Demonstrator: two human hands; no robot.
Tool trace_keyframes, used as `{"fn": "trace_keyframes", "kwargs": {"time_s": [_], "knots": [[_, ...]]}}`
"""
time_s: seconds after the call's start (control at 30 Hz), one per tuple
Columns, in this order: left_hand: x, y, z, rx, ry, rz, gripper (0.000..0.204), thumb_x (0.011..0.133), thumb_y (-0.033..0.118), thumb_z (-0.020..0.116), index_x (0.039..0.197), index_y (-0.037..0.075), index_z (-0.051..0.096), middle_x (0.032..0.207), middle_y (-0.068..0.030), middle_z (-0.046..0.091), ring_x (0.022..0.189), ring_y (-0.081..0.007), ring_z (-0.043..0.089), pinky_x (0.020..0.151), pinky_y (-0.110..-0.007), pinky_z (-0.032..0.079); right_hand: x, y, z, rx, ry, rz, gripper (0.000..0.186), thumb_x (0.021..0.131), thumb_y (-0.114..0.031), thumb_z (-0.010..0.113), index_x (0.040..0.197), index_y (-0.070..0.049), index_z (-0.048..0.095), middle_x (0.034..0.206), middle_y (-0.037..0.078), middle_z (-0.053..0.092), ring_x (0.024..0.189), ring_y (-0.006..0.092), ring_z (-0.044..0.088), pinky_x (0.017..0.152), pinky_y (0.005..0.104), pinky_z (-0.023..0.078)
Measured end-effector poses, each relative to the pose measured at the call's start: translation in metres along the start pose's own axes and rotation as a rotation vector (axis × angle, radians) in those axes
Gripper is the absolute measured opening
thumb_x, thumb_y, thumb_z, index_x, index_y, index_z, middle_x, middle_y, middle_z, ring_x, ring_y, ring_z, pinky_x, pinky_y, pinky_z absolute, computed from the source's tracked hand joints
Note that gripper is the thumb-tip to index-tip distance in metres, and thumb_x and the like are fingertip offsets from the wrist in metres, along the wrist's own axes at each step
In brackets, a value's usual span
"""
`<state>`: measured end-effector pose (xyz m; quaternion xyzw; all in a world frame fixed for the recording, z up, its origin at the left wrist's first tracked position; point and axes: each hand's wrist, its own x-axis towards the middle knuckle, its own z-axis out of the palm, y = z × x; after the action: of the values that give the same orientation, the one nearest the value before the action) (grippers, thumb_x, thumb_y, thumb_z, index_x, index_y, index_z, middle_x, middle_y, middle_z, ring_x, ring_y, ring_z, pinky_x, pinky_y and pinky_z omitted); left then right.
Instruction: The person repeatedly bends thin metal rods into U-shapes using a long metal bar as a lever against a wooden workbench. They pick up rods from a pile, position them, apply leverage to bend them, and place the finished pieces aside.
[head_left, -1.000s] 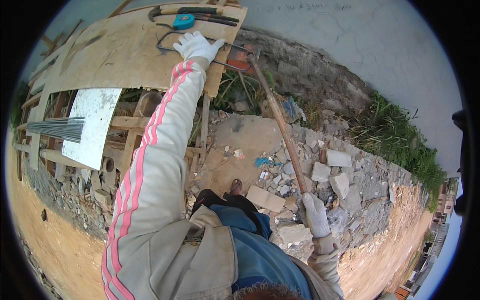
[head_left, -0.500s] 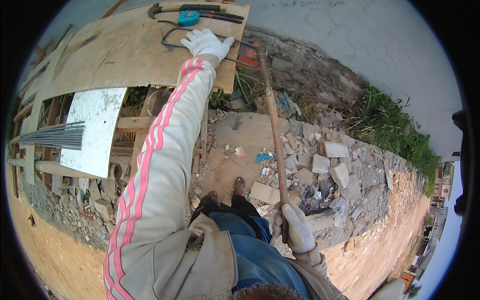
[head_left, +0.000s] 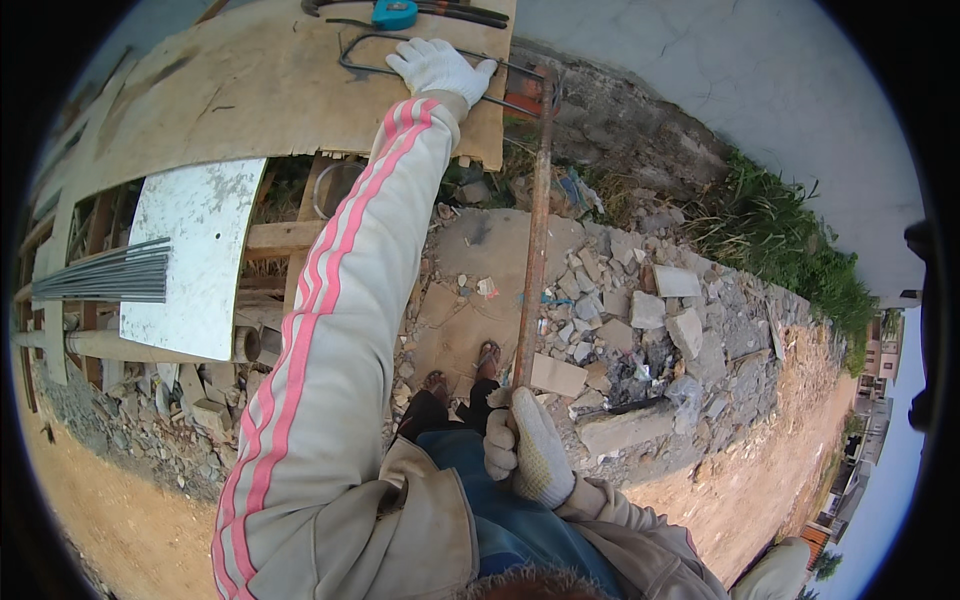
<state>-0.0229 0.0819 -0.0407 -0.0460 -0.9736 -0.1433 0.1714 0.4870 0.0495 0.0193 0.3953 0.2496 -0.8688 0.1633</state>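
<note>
My left hand (head_left: 438,70), in a white knit glove, lies with fingers spread on a bent metal rod loop (head_left: 365,67) on a plywood board (head_left: 230,90). My right hand (head_left: 530,445), also gloved, grips the near end of a long rusty pipe (head_left: 536,220); its far end meets the loop's right end beyond the board's edge. A turquoise tape measure (head_left: 394,14) lies above my left hand, beside dark bars (head_left: 470,17) and a hammer (head_left: 312,8) cut off by the picture's rim.
A white speckled sheet (head_left: 200,220) carrying several thin steel rods (head_left: 100,275) rests on a timber frame (head_left: 270,240) at left. Broken concrete rubble (head_left: 685,330) surrounds my feet (head_left: 488,355). Weeds (head_left: 800,250) grow along a grey wall (head_left: 750,70) at right.
My right hand has moved leftward and nearer my body, swinging the pipe from slanted to nearly upright in view. The view has shifted slightly; my left hand stays on the loop.
</note>
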Motion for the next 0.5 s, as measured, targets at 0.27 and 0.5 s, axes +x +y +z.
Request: {"fn": "trace_keyframes", "kwargs": {"time_s": [0.27, 0.5], "knots": [[-0.002, 0.000, -0.005, 0.001, -0.011, -0.001, 0.093, 0.087, 0.080, 0.064, 0.137, 0.002, 0.066, 0.142, -0.0219, 0.060, 0.136, -0.0393, 0.048, 0.112, -0.059, 0.030, 0.091, 0.050, -0.041, 0.393, -0.607, 0.162, 0.050, 0.107, -0.071, 0.045, 0.103, -0.028, 0.069, 0.062, -0.004, 0.031, 0.045, 0.0145, 0.025, 0.045, 0.0344, 0.023], [-0.001, 0.001, -0.005, 0.003, -0.008, 0.020, 0.092, 0.087, 0.079, 0.065, 0.136, 0.001, 0.066, 0.140, -0.0224, 0.060, 0.134, -0.0395, 0.049, 0.110, -0.057, 0.031, 0.074, 0.014, -0.062, -0.234, 0.083, -0.069, 0.041, 0.112, -0.054, 0.055, 0.102, -0.014, 0.054, 0.059, -0.001, 0.040, 0.040, 0.0123, 0.036, 0.038, 0.0316, 0.032]]}}
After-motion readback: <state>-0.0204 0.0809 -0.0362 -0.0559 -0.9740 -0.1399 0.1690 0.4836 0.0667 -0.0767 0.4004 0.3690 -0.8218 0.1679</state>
